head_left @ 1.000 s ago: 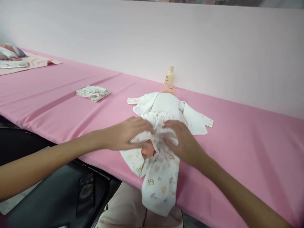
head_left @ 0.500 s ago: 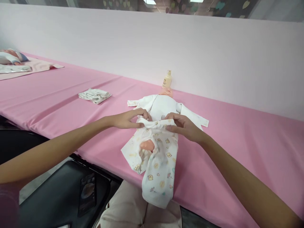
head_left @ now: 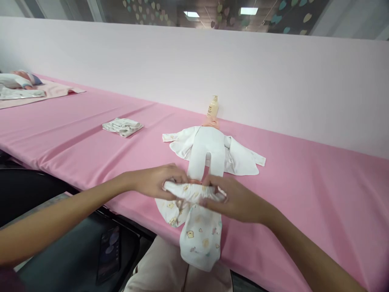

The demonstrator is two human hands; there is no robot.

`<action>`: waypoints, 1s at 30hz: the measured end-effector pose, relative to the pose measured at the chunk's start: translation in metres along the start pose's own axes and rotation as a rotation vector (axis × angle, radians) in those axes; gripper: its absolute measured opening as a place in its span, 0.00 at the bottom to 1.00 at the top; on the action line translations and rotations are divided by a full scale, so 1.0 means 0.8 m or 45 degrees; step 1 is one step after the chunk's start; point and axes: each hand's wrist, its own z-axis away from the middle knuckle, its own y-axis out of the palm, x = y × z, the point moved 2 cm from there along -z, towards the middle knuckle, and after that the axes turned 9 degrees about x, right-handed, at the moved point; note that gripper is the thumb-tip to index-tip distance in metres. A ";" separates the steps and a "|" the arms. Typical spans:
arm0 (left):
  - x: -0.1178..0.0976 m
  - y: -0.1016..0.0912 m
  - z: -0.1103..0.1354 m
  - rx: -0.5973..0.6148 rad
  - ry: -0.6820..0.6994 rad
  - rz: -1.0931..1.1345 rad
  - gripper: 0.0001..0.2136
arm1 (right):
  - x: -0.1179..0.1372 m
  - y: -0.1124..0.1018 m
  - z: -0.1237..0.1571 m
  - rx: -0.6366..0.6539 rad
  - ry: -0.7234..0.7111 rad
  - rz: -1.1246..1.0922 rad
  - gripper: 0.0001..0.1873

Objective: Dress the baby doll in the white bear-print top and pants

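White baby pants (head_left: 202,239) with small animal prints hang partly over the table's front edge, their elastic waistband bunched up. My left hand (head_left: 165,181) pinches the left end of that waistband, and my right hand (head_left: 226,198) grips its right end. Just beyond lies a baby doll (head_left: 209,146) on its back, feet toward me. White cloth covers its legs and body, and a white top (head_left: 243,156) spreads open to both sides with the sleeves out. The doll's feet are mostly hidden behind the waistband and my fingers.
A cream pump bottle (head_left: 213,106) stands by the doll's head against the wall. Folded printed cloth (head_left: 122,127) lies to the left on the pink table cover (head_left: 304,194). Another doll (head_left: 18,80) rests at far left. A phone (head_left: 108,253) lies on a black chair (head_left: 60,251).
Both hands have drawn the waistband toward me, from the doll's waist down to its feet. The doll's white-covered legs now show. The view has tilted up slightly.
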 end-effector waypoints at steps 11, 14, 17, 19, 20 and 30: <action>-0.075 0.038 0.058 -0.172 0.166 -0.303 0.12 | 0.050 0.051 0.047 -0.074 -0.135 0.093 0.15; -0.092 0.013 0.062 -0.299 0.131 -0.352 0.16 | 0.060 0.031 0.055 -0.188 -0.212 0.049 0.16; -0.106 -0.031 0.043 -0.422 0.132 -0.425 0.15 | 0.071 -0.009 0.049 -0.271 -0.230 0.181 0.16; -0.119 -0.064 0.017 -0.494 0.217 -0.454 0.14 | 0.081 -0.040 0.039 -0.259 -0.187 0.278 0.16; -0.128 -0.081 0.001 -0.536 0.284 -0.447 0.15 | 0.087 -0.054 0.033 -0.224 -0.161 0.291 0.17; -0.173 -0.180 -0.076 -0.620 0.631 -0.155 0.17 | 0.133 -0.144 0.015 -0.793 -0.570 -0.005 0.28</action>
